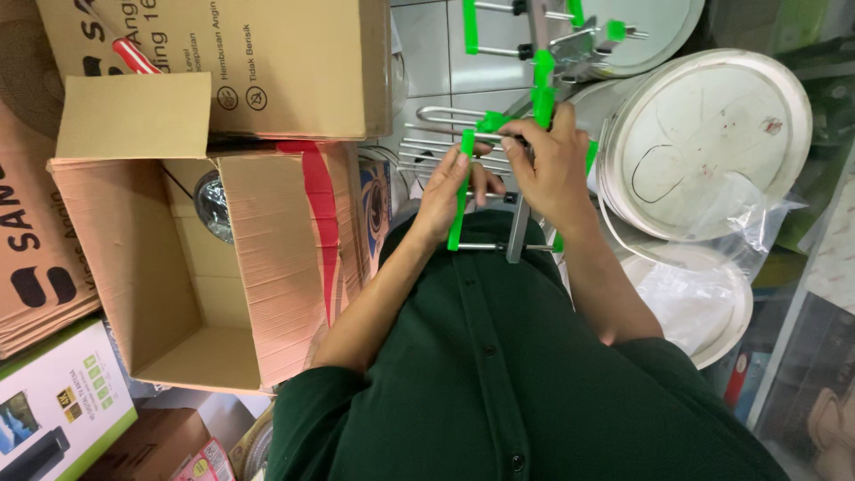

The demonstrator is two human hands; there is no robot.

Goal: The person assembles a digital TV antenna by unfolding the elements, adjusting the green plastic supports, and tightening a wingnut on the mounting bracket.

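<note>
Both hands grip a metal antenna (525,134) with green plastic clips: left hand (450,191) on a green strip, right hand (552,165) on the boom, beside an open cardboard box (258,267).

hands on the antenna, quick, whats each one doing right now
Left hand: closed around a green clip on the antenna.
Right hand: closed on the antenna's metal bar.

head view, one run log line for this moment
left hand: grips green plastic clip | right hand: holds grey metal antenna boom | open cardboard box beside
</note>
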